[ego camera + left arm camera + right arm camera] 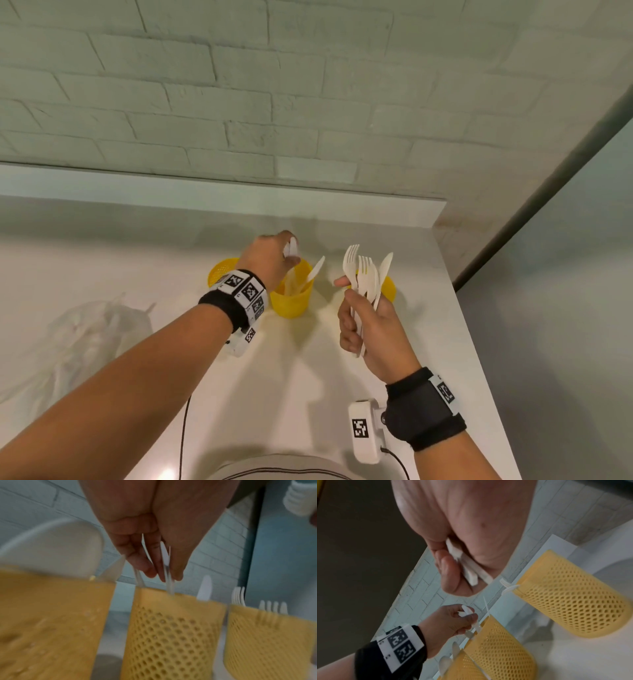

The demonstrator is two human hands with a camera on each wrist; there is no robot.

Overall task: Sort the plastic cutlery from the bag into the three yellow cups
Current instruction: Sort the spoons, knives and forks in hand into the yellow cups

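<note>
Three yellow mesh cups stand in a row: left cup point(219, 270), middle cup point(293, 301), right cup point(389, 286). My left hand point(291, 254) hovers over the middle cup and pinches white plastic knives point(165, 559), whose lower ends dip inside the middle cup point(171, 628). Another knife point(317, 269) leans out of that cup. My right hand point(352, 308) grips a bundle of forks and one knife point(364, 274) by the handles point(467, 568), in front of the right cup. The left cup point(51, 615) holds spoons point(60, 545); the right cup point(269, 635) holds forks point(272, 607).
A crumpled clear plastic bag point(85, 329) lies on the white counter point(291, 377) at the left. A brick wall point(274, 102) runs behind the cups. The counter's right edge point(479, 342) drops off just beyond the right cup.
</note>
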